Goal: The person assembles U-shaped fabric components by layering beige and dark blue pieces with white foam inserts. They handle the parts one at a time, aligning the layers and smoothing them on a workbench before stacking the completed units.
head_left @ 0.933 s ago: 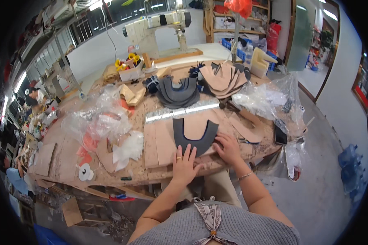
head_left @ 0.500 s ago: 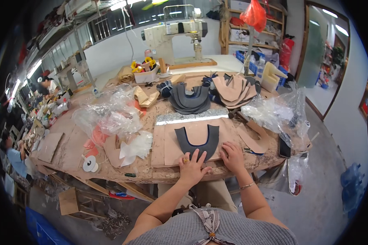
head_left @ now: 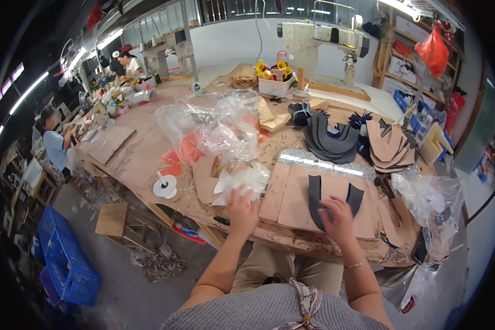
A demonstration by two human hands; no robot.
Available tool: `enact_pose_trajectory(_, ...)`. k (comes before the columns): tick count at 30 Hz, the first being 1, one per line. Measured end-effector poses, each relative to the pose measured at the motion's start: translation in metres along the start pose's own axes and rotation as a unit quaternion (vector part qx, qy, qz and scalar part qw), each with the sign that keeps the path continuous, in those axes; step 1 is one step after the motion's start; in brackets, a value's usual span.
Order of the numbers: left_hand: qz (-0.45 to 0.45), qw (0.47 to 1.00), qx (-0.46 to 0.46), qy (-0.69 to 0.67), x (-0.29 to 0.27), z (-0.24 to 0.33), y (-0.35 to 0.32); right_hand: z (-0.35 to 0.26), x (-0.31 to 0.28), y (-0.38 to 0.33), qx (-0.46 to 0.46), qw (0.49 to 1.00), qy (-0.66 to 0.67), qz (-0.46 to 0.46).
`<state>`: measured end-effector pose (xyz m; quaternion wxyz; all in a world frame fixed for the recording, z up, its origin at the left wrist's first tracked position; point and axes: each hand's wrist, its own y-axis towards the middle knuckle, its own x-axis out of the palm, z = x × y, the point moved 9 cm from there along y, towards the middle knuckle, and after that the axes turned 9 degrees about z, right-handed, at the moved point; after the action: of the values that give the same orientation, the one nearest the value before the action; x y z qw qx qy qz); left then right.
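Note:
A dark grey U-shaped piece with a blue inner edge lies on the light brown board in front of me. My right hand is over its curved lower part, fingers bent and apart; whether it presses on the piece I cannot tell. My left hand, slightly blurred, is at the near edge of some thin white translucent pieces, left of the board. Its fingers are spread and nothing shows in them. A tan curved piece lies beside the white pieces.
Behind the board are stacked dark grey U-shaped pieces and tan pieces. Clear plastic bags spread at left; a white spool sits near the front edge. A sewing machine stands behind. Two people are farther left.
The view has swung left. My left hand has left the dark U-shaped piece and moved left to the white pieces. My right hand has come from the board to over the U-shaped piece.

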<state>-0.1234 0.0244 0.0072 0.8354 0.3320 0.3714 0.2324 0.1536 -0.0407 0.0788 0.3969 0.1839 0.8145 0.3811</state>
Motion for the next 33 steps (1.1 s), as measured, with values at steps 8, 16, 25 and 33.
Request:
enact_pose_trajectory(8, -0.017, 0.981, -0.094, 0.168, -0.006, -0.079, 0.035, -0.067, 0.242, 0.062, -0.072, 0.973, 0.075, -0.204)
enact_pose_trajectory(16, -0.02, 0.985, -0.051, 0.164, 0.002, -0.074, 0.032, -0.117, 0.324, 0.063, -0.348, 0.879, -0.186, -0.269)
enact_pose_trajectory(25, -0.024, 0.986, -0.068, 0.15, 0.0, -0.08, 0.028, -0.124, 0.34, 0.061, -0.285, 0.857, -0.203, -0.378)
enact_pose_trajectory(33, 0.105, 0.986, -0.128, -0.026, -0.032, -0.095, 0.024, -0.088, 0.314, 0.079, -0.135, 0.945, -0.102, -0.28)
